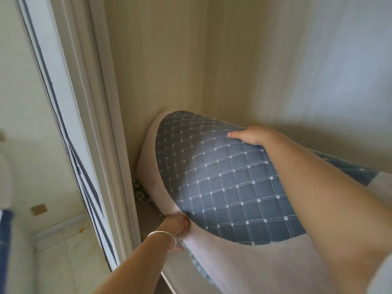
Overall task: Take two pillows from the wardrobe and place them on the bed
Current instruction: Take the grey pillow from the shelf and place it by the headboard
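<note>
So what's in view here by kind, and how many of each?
Pillows: 1, blue quilted pillow, partly inside the wardrobe
Hands: 2, left hand and right hand, both gripping it
Bracelets: 1, bracelet
Total: 4

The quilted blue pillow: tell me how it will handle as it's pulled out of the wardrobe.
The pillow looks soft and bulky: it bulges between the left hand and the right hand. It is probably light for its size, since fingertip grips seem to carry it. The pale fabric edge bunches at the left hand, so it will likely sag and flop.
</note>
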Demonstrator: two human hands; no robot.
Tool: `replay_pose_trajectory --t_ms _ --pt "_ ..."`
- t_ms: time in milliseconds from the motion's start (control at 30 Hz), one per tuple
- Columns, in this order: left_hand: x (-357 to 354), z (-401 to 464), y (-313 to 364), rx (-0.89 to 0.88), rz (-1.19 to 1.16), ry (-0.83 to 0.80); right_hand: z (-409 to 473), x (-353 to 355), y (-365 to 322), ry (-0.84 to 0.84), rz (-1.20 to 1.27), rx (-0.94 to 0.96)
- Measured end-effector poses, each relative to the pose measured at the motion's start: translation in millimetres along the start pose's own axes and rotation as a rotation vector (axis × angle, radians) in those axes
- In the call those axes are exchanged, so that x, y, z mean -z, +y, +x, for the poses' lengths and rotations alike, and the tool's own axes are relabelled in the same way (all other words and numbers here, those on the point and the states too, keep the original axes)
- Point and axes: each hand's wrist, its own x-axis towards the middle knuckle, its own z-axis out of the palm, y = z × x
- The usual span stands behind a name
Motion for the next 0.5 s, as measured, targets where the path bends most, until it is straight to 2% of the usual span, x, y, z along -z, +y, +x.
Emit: replay_pose_trajectory --t_ms 133,233,500 --pt "4 2 -6 0.078 -0.345 -0.067 1 -4 2 0.045 -0.014 -0.004" --pt "2 2 -3 0.052 -0.477 -0.102 -3 0 6 0.058 0.005 -0.009" --pt "14 -10 15 -0.139 -0.496 -0.073 -27 23 38 0.105 0.254 -0.064"
